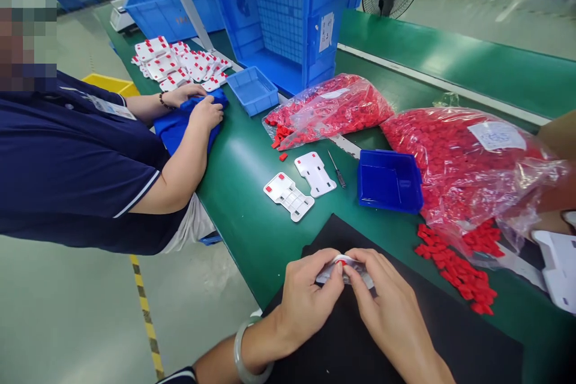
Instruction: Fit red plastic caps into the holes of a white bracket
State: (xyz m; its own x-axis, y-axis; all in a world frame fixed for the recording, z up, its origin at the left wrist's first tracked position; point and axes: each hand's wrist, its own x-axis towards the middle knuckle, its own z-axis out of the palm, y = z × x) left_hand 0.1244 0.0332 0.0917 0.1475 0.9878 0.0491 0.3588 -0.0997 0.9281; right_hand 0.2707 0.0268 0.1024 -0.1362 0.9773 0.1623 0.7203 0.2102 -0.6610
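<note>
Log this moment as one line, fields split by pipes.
left hand: pinching white part showing red | right hand: pinching same part | below: black mat | nearby: loose red pieces, dark blue bin

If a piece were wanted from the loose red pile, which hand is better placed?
Probably the right hand: it is nearer the loose red pieces than the left hand. Both hold the white part, so the left would have to hold it alone.

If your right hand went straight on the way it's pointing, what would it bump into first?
The right hand holds the white piece; just past that, it would probably bump the left hand, though depth is hard to judge.
</note>
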